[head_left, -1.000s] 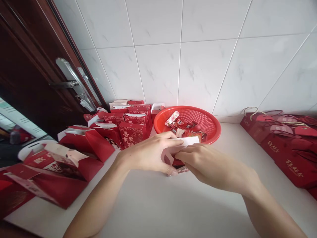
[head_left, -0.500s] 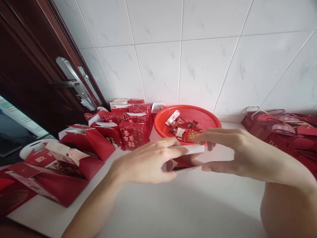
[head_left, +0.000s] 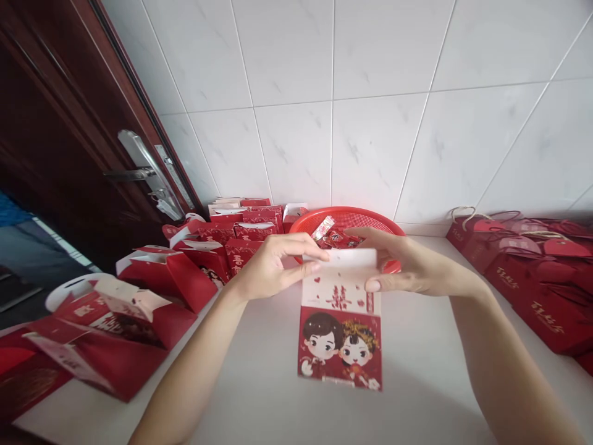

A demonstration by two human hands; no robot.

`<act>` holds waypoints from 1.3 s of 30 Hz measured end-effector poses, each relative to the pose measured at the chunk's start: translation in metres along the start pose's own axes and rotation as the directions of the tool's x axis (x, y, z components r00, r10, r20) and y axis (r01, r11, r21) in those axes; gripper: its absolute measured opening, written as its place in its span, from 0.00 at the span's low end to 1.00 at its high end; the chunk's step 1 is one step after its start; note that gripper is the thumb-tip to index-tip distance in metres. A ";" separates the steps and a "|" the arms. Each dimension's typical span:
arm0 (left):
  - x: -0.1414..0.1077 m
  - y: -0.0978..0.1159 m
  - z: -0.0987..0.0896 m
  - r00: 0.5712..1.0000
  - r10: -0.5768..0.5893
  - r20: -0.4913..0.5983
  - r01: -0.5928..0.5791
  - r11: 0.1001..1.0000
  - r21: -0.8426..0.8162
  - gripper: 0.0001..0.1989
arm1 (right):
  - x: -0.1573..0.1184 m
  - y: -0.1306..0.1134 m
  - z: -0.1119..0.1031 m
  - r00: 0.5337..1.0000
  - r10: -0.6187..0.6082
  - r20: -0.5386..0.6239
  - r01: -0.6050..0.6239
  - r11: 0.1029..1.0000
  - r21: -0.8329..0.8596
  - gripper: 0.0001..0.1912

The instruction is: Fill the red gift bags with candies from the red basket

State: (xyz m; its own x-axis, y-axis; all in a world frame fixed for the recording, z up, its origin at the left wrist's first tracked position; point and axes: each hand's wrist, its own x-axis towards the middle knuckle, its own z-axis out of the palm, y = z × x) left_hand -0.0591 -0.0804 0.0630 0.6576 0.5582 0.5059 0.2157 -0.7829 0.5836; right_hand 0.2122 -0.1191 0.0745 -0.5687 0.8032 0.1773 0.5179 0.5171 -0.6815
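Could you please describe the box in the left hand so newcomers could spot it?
On the white counter below the tiled wall, find the red basket. In front of it, the left hand pinches the box by its top. Unlike the boxes at left, it shows two large cartoon heads in full.

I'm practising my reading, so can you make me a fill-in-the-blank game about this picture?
1. The left hand holds a red-and-white paper box printed with ____ big cartoon faces.
2. The round plastic mesh basket behind the box is coloured ____.
3. The dark brown wooden door is on the picture's ____ side.
4. The grey-streaked white wall is covered with ____.

Missing words: two; red; left; tiles.
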 end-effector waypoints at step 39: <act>0.005 -0.016 0.011 0.933 -0.158 -0.324 -0.004 0.895 -0.446 0.19 | 0.004 0.004 0.000 0.957 0.061 -0.283 0.038 0.943 0.332 0.19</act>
State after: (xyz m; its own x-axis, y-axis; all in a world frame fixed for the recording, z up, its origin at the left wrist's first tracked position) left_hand -0.0512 -0.0683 0.0492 0.3453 0.7333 0.5857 -0.1312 -0.5803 0.8038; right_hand 0.2121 -0.1132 0.0727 -0.3318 0.8842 0.3287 0.2546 0.4195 -0.8713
